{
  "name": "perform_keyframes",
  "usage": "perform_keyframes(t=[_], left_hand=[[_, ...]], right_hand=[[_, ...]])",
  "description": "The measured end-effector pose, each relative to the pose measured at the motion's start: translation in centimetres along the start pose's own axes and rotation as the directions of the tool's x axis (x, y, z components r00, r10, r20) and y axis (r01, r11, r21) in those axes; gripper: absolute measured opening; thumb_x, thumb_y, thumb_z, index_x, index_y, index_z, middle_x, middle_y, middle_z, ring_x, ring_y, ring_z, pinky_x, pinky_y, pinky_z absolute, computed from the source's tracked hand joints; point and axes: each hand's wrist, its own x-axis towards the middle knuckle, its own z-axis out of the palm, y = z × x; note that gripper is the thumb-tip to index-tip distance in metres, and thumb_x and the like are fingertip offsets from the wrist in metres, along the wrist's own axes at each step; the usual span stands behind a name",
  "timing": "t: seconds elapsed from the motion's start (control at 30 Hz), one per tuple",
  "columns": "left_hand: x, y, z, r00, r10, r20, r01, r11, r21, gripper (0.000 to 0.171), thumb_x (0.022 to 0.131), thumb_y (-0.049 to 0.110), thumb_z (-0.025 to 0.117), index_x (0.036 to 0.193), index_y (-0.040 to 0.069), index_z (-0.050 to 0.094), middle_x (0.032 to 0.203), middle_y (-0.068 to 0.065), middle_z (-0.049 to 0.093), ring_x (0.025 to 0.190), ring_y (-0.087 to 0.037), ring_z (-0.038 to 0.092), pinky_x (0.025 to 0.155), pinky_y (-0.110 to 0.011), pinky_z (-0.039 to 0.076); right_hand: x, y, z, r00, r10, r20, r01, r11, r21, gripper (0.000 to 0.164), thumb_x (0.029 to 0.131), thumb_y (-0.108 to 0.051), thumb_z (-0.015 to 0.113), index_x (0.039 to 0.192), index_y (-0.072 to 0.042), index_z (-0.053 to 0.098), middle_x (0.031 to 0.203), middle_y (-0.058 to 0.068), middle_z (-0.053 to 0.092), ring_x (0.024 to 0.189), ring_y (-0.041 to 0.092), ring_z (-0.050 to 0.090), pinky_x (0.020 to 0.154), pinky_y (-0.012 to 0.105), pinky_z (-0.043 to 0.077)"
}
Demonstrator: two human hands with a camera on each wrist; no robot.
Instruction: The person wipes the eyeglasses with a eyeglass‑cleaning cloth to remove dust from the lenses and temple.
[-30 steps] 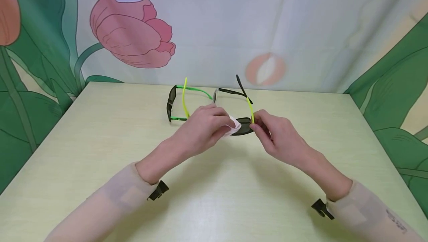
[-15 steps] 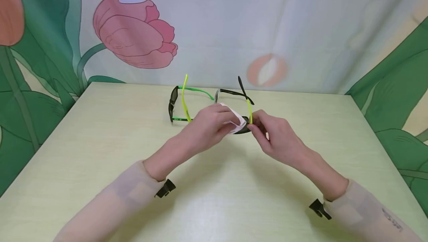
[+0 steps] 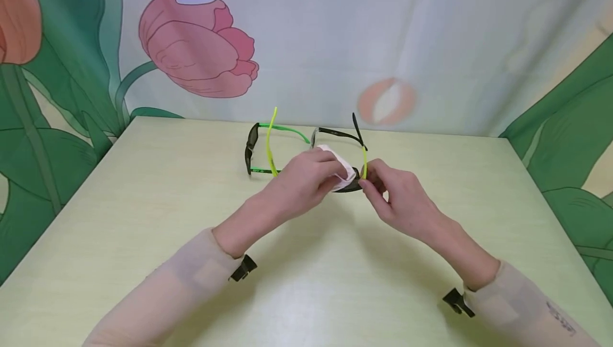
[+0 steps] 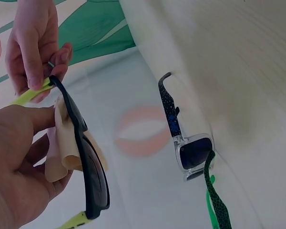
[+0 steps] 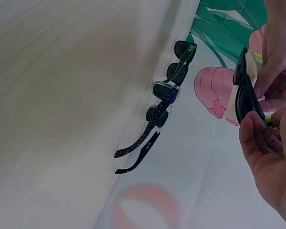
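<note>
Sunglasses with a black frame point(image 4: 105, 191) and yellow temples point(image 3: 270, 150) are held up above the table, temples pointing away from the person. My right hand point(image 3: 404, 195) pinches them at the right hinge, thumb in front. My left hand point(image 3: 301, 184) grips a folded pale cloth point(image 3: 346, 166) between thumb and fingers. In the left wrist view, the cloth lies against the lens area on the temple side of the frame. From the head, the left hand and cloth hide much of the lenses; the right lens's lower rim shows.
Behind the hands, sunglasses with green temples point(image 3: 282, 126) stand on the table point(image 3: 143, 187) at the left. Beside them are clear-framed sunglasses point(image 5: 164, 90) with dark speckled temples. A printed curtain point(image 3: 306, 43) hangs along the table's back edge.
My left hand has slid the cloth rightward along the lenses, closer to my right hand. The right hand keeps its pinch on the sunglasses. The head view has shifted slightly.
</note>
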Motion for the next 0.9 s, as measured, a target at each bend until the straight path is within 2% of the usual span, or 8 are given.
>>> perform_keyframes(t=[0.23, 0.47, 0.73, 0.9], left_hand=[[0.0, -0.7, -0.2, 1.0, 0.007, 0.016, -0.008, 0.998, 0.062, 0.011, 0.091, -0.005, 0.072, 0.096, 0.004, 0.076, 0.091, -0.007, 0.072, 0.089, -0.025, 0.065, 0.088, -0.038, 0.052], [0.3, -1.2, 0.0, 1.0, 0.003, 0.01, -0.003, 0.999, 0.036, 0.014, 0.088, -0.009, 0.072, 0.095, 0.003, 0.077, 0.091, -0.004, 0.072, 0.089, -0.024, 0.066, 0.087, -0.034, 0.051], [0.8, -1.8, 0.1, 0.998, -0.044, 0.055, 0.044, 0.999, 0.001, 0.011, 0.091, -0.004, 0.072, 0.097, 0.002, 0.077, 0.093, -0.006, 0.073, 0.091, -0.023, 0.066, 0.085, -0.031, 0.052], [1.0, -2.0, 0.2, 0.995, -0.067, 0.073, 0.068, 0.998, -0.017, 0.01, 0.091, -0.002, 0.074, 0.098, 0.003, 0.078, 0.095, -0.005, 0.073, 0.093, -0.022, 0.066, 0.086, -0.029, 0.052]], right_hand=[[0.0, 0.5, 0.0, 1.0, 0.015, -0.01, -0.015, 1.0, 0.005, 0.013, 0.095, 0.0, 0.066, 0.093, -0.008, 0.056, 0.076, -0.01, 0.062, 0.064, 0.002, 0.063, 0.057, 0.025, 0.051], [0.5, 0.8, 0.3, 0.999, -0.002, -0.037, 0.002, 1.0, 0.014, 0.012, 0.094, 0.002, 0.065, 0.093, -0.007, 0.056, 0.074, -0.008, 0.061, 0.062, 0.004, 0.063, 0.056, 0.026, 0.051], [1.1, 1.8, 0.8, 0.999, 0.008, -0.049, -0.006, 0.999, 0.034, 0.012, 0.094, 0.002, 0.064, 0.092, -0.007, 0.057, 0.073, -0.008, 0.06, 0.061, 0.003, 0.062, 0.054, 0.027, 0.052], [1.3, 2.1, 0.9, 0.999, 0.022, -0.039, -0.02, 0.998, 0.053, 0.012, 0.095, 0.001, 0.065, 0.093, -0.008, 0.057, 0.073, -0.008, 0.061, 0.06, 0.002, 0.062, 0.055, 0.023, 0.051]])
